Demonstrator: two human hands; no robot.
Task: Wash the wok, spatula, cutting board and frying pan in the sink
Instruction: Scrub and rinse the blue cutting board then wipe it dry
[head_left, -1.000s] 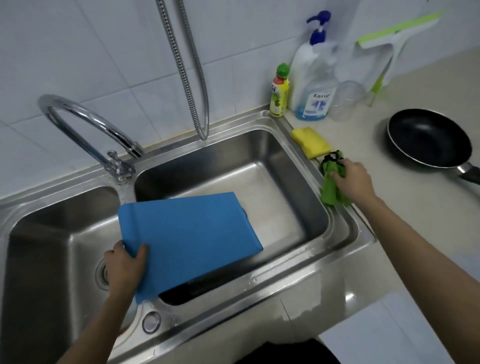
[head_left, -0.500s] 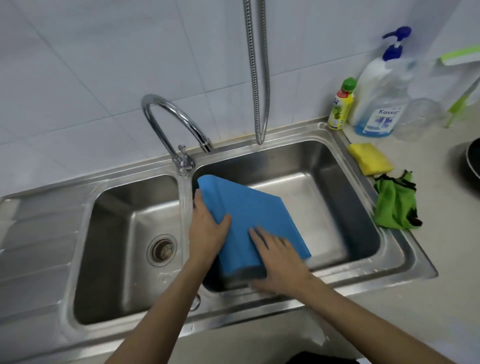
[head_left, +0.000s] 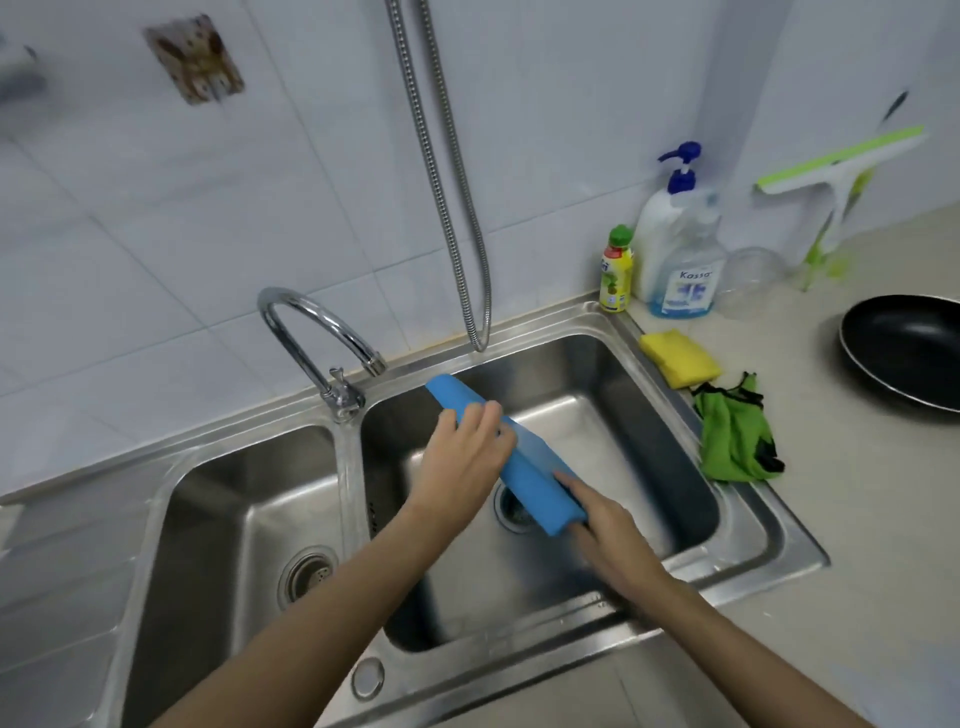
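Place: home kitchen, washing-up corner.
Sink: double-bowl stainless sink (head_left: 769, 525) with curved tap (head_left: 311, 332), set into the bench (head_left: 857, 545).
Wall: white tiles (head_left: 156, 234), metal hose (head_left: 447, 171) hanging down.
Supplies: pump soap bottle (head_left: 670, 223), yellow sponge (head_left: 679, 357), green cloth (head_left: 735, 431).
Cookware: black frying pan (head_left: 904, 348).

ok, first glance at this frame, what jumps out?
The blue cutting board, tipped nearly edge-on over the right basin of the steel sink, with the left hand gripping its upper part and the right hand at its lower end. Next, the black frying pan on the counter at far right.
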